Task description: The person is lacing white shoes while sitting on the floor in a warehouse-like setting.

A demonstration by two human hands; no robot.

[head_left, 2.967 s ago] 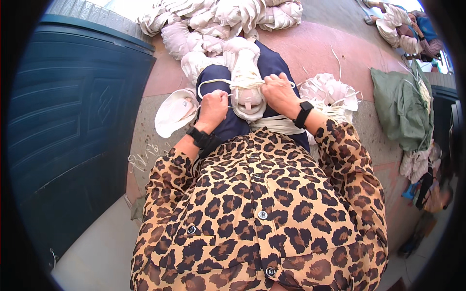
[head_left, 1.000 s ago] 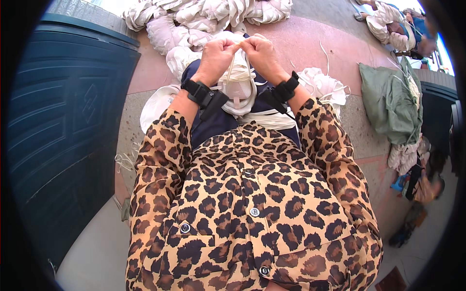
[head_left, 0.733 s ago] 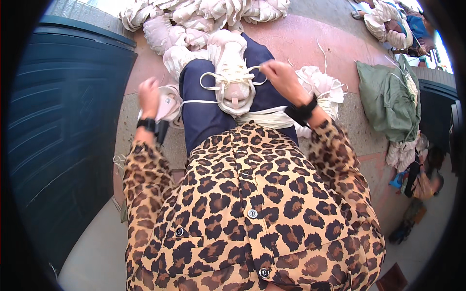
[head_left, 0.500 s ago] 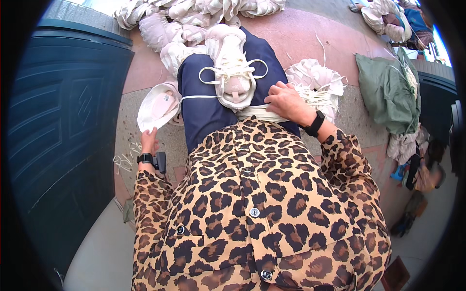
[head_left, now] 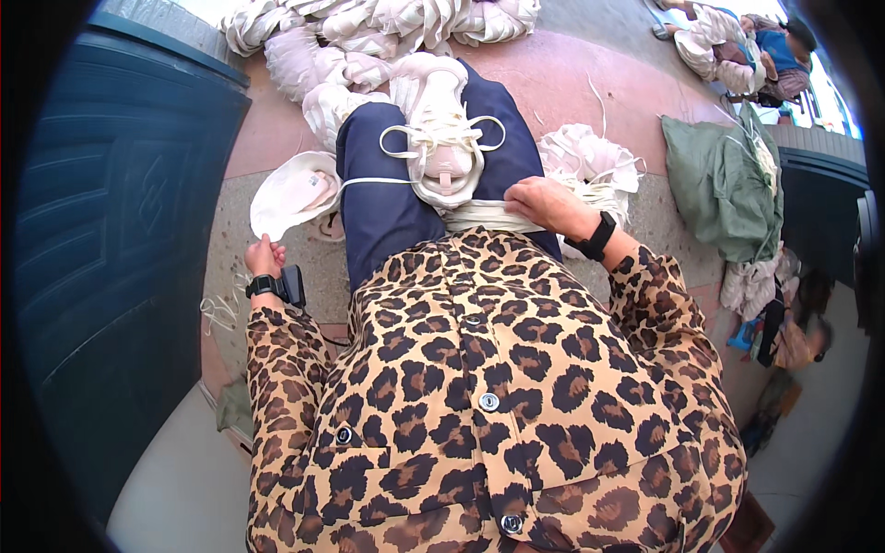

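Moved off pink-white laced shoe (head_left: pixel 447 164): left hand (head_left: pixel 265 257), frame left, pinching white cloth upper (head_left: pixel 277 203), print (head_left: pixel 313 181) illegible; right hand (head_left: pixel 555 208) at cream laces (head_left: pixel 475 219), grip unclear.

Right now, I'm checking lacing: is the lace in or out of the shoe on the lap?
In: the lace crosses the shoe, looping out both sides. Whether knotted, cannot tell.

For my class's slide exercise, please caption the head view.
Laced shoe on navy trousers, left hand pinching a white item, right hand at cream laces.

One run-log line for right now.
left hand: pinching white shoe piece by its edge | right hand: at cream laces | laced shoe: on lap, lace loops out
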